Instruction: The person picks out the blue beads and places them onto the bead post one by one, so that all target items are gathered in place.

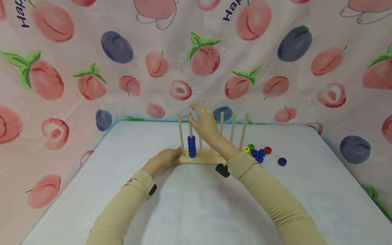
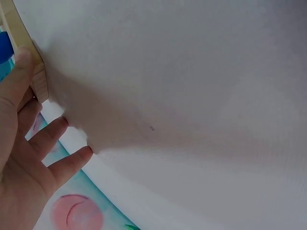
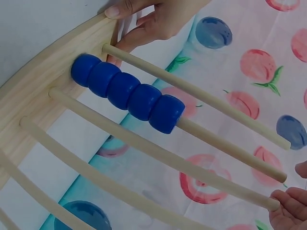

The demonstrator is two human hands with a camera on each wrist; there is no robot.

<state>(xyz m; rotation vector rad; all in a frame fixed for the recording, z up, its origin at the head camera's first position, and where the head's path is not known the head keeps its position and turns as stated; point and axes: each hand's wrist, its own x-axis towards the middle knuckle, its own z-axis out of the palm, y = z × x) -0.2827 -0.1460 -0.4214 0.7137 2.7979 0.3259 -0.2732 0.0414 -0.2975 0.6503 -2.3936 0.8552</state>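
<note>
A wooden peg stand [image 1: 196,160] with several upright pegs stands on the table. Several blue beads [image 1: 192,147] are stacked on its second peg from the left; the right wrist view shows these beads [image 3: 125,91] up close. My left hand [image 1: 166,157] grips the left end of the base, its thumb on the front face in the left wrist view and other fingers spread beyond the end. By the tops of the second and third pegs is my right hand [image 1: 204,123], thumb and fingers apart, with no bead visible between them. One right fingertip [image 3: 283,206] overlaps the third peg's tip.
Right of the stand lie loose beads: a green bead [image 1: 251,146], a red bead [image 1: 267,150], a yellow bead [image 1: 246,149] and several blue beads [image 1: 259,159]. A dark blue bead [image 1: 282,161] lies farther right. Fruit-patterned cloth [image 1: 180,61] hangs behind the white table [image 1: 190,211].
</note>
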